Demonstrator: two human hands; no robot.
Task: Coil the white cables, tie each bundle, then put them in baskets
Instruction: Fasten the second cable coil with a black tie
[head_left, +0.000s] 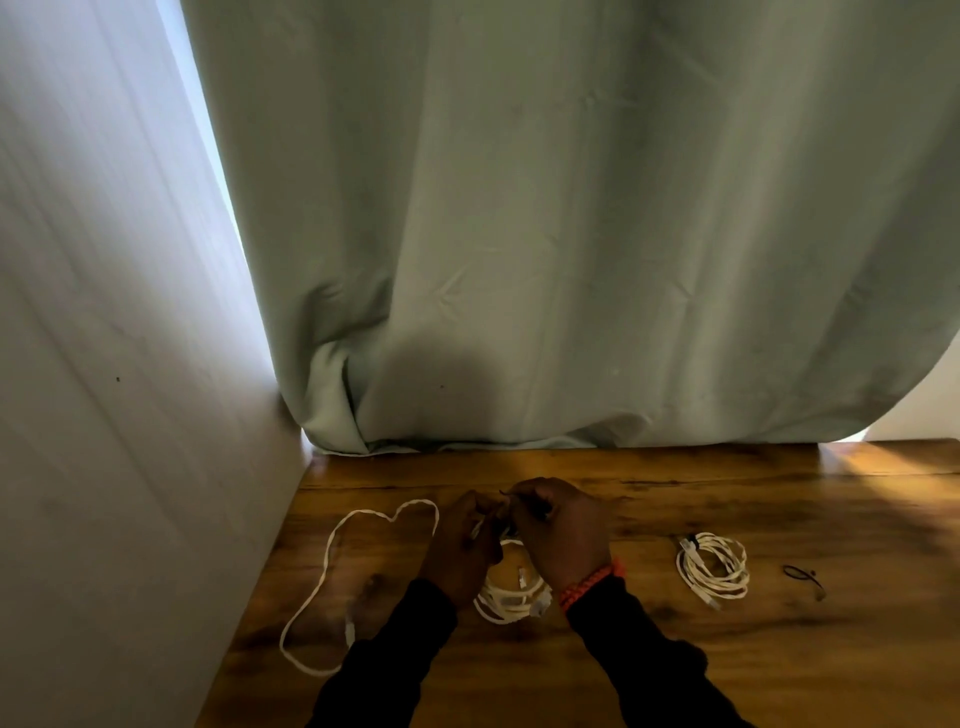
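Note:
A coiled white cable bundle (511, 597) lies on the wooden table (675, 665) under my two hands. My left hand (460, 545) and my right hand (558, 530) meet over the coil's far side, fingers curled and pinching a thin dark tie around the cable there. The tie's loose end sticks up between the fingertips. A second white bundle (712, 567), bound with a dark tie, lies to the right. An uncoiled white cable (332, 571) loops across the table's left part. No basket is in view.
A spare black tie (804, 578) lies right of the bound bundle. A pale green curtain (571, 234) hangs down to the table's back edge. A white wall (104, 364) runs along the table's left side. An orange bracelet (589, 584) circles my right wrist.

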